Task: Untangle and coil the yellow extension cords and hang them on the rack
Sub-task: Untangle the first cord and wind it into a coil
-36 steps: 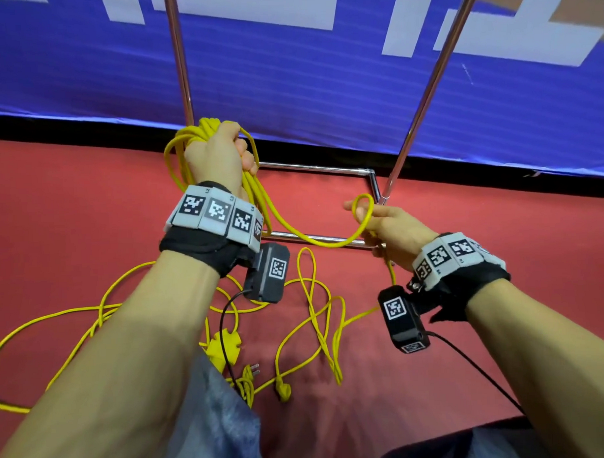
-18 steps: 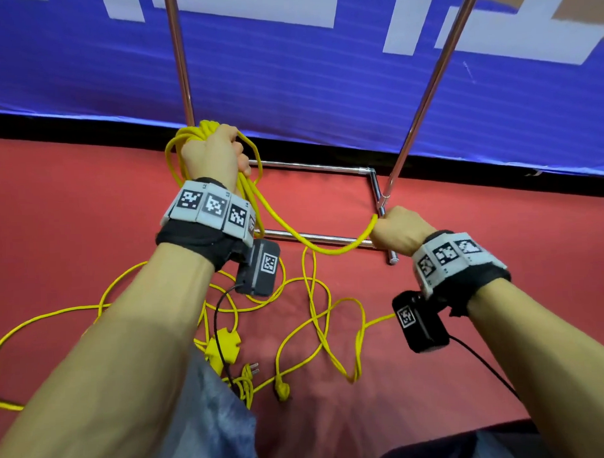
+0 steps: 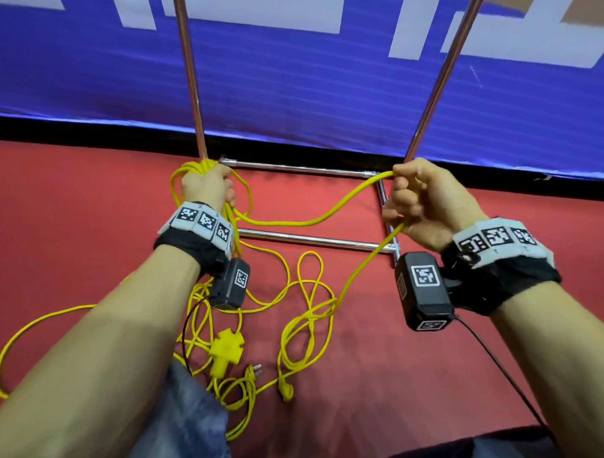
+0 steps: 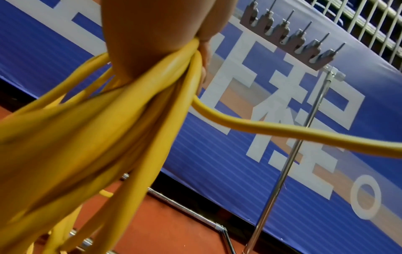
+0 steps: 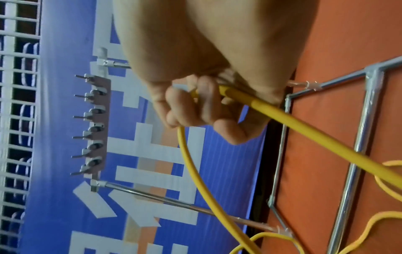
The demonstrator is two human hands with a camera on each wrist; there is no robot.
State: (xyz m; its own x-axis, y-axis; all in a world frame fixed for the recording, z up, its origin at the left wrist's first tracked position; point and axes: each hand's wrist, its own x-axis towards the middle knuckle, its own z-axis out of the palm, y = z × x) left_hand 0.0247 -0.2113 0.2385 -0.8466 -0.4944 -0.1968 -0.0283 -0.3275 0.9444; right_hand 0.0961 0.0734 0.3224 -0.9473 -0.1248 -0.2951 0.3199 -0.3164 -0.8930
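My left hand (image 3: 208, 184) grips a bunch of several yellow cord loops (image 4: 121, 120) in front of the rack's left pole. One strand of the yellow cord (image 3: 327, 214) runs from that bunch across to my right hand (image 3: 417, 200), which holds it in curled fingers (image 5: 195, 104). Below my right fist the cord drops to a loose tangle on the floor (image 3: 307, 317). A yellow multi-socket block (image 3: 226, 348) and a plug (image 3: 256, 371) lie near my knees. The rack's hook bar (image 4: 289, 39) shows only in the wrist views, with bare hooks.
The metal rack base frame (image 3: 314, 242) lies on the red floor (image 3: 70, 209) between my hands, with two upright poles (image 3: 191, 78) rising from it. A blue banner (image 3: 289, 92) stands right behind. More yellow cord (image 3: 27, 331) loops out at the far left.
My right hand has moved up and to the right along the cord, drawing the strand out longer between the hands. The left hand keeps its hold on the loops and sits slightly lower.
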